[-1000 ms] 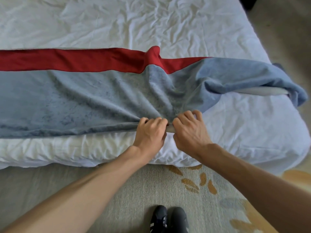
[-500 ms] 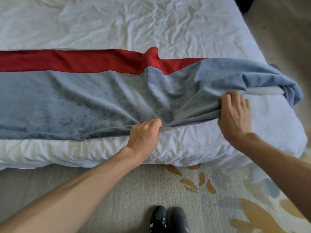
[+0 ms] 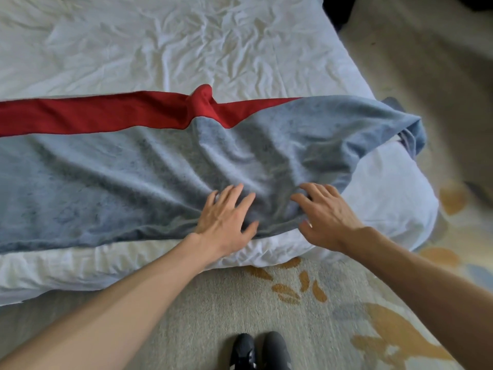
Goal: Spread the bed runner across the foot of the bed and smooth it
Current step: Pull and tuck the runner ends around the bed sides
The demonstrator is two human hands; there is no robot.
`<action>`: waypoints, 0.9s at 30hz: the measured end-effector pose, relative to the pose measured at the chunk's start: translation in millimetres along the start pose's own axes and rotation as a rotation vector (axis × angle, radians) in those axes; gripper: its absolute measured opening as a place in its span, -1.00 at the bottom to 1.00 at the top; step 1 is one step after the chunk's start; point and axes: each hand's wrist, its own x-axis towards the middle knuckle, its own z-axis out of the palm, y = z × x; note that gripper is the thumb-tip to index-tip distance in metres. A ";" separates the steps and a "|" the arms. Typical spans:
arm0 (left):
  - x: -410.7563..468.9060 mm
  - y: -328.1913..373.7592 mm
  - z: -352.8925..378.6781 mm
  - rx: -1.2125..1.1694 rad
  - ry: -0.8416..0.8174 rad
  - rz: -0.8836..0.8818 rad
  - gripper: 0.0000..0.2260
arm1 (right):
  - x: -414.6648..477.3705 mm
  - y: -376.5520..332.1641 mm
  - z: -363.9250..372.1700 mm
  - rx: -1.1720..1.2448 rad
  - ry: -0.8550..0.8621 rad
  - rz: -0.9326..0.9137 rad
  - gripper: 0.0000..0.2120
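Across bed point(image 3: 186, 49), rumpled bed runner point(image 3: 120, 182), left hand point(image 3: 226, 217), right hand point(image 3: 328, 217) atop, fingers point(image 3: 234, 193) spread

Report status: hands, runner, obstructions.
Both open: left hand, right hand, pressing runner. Runner creased, red band humped, right end bunched at bed corner. No obstruction seen.

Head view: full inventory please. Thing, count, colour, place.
bed: one, white wrinkled cover, fills the upper frame
bed runner: one, grey-blue, lying across the foot of the bed, creased in the middle, right end bunched over the bed's corner
red band: one, red, along the runner's far edge, with one raised fold
carpet: one, beige with orange leaf pattern, floor in front of and right of the bed
dark object: one, black, top edge beyond the bed, too cropped to identify
shoes: two, black, bottom centre
left hand: fingers spread flat on the runner's near edge
right hand: fingers spread on the runner, beside the left
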 end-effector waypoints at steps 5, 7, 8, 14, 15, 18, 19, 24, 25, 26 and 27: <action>24.7 6.4 -14.4 0.003 0.051 0.009 -0.39 | 8.2 1.9 -13.6 0.087 0.091 0.131 -0.59; 32.2 4.6 -18.1 -0.001 0.056 -0.002 -0.35 | 13.4 2.0 -20.1 0.127 0.102 0.169 -0.56; 36.7 2.7 -19.7 -0.001 0.053 -0.011 -0.33 | 16.7 3.3 -23.0 0.130 0.098 0.170 -0.55; 85.5 -9.4 -31.2 -0.015 0.080 -0.038 -0.36 | 60.5 34.6 -35.9 0.155 0.106 0.212 -0.52; 96.5 -12.4 -33.0 -0.010 0.088 -0.044 -0.37 | 70.6 40.2 -37.6 0.166 0.095 0.219 -0.50; 130.0 -21.2 -34.4 0.008 0.056 -0.079 -0.36 | 100.5 54.8 -39.7 0.187 0.073 0.188 -0.47; 140.6 -23.4 -34.8 0.006 0.051 -0.097 -0.35 | 109.6 59.3 -39.3 0.192 0.069 0.170 -0.47; 187.8 -36.7 -40.8 -0.026 0.024 -0.154 -0.47 | 154.0 81.2 -46.9 0.179 0.001 0.111 -0.48; 193.9 -40.1 -40.8 -0.026 0.002 -0.163 -0.49 | 161.0 84.7 -47.9 0.173 -0.052 0.089 -0.46; 199.6 -43.8 -41.2 -0.020 -0.016 -0.178 -0.48 | 169.2 88.5 -48.0 0.166 -0.086 0.064 -0.43; 205.5 -47.5 -41.9 -0.007 -0.041 -0.194 -0.44 | 178.4 91.4 -48.2 0.149 -0.123 0.038 -0.41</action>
